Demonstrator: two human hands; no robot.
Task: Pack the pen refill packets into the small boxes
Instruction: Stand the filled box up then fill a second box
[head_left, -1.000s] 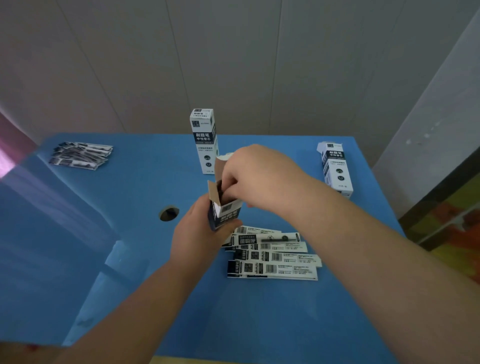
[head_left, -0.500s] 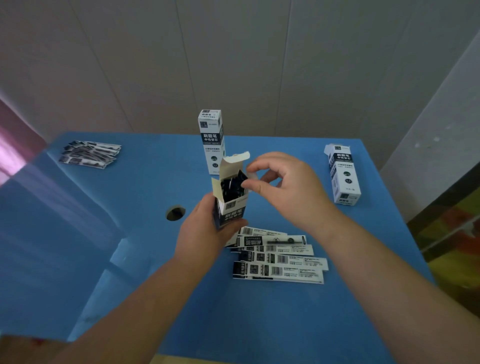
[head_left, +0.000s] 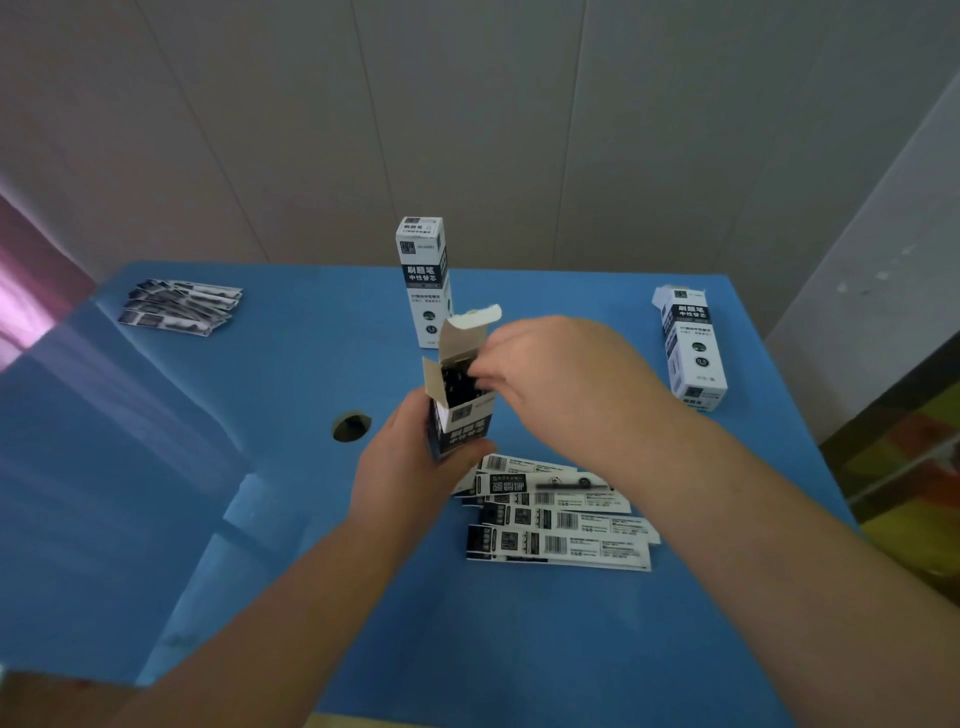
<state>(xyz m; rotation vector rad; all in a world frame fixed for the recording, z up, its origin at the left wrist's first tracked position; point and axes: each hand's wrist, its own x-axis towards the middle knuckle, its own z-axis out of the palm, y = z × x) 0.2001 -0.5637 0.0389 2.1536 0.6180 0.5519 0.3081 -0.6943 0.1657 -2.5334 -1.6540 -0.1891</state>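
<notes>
The left hand (head_left: 410, 467) grips the open box (head_left: 460, 395) upright. The right hand (head_left: 561, 384), reaching from 4 o'clock, pinches fingertips (head_left: 480, 371) at its mouth; whether they hold anything is unclear.

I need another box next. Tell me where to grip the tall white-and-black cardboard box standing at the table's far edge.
Grip the tall white-and-black cardboard box around its middle, across the narrow sides, coming from the near side. It stands upright and slender, so a high grip could tip it.
</notes>
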